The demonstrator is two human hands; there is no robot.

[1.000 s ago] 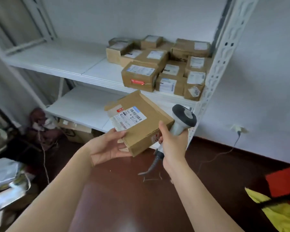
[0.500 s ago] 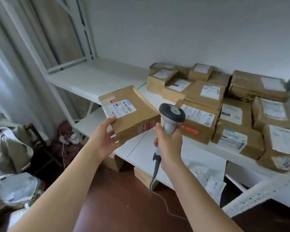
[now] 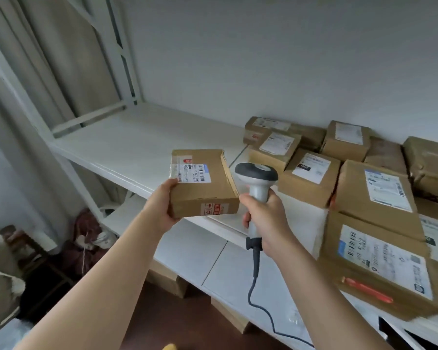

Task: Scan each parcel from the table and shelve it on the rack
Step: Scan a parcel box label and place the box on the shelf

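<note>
On white rack shelf [image 3: 137, 142], parcels [image 3: 311, 178].

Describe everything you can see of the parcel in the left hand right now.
The parcel is a flat, rectangular brown cardboard box, held roughly level above the front of the white rack shelf. A white barcode label with a blue edge sits on its top face, with clear tape and a small red sticker beside it. The near side carries red handling marks. The left hand grips its near left corner. The scanner, in the right hand, sits close beside it; contact is unclear.
</note>
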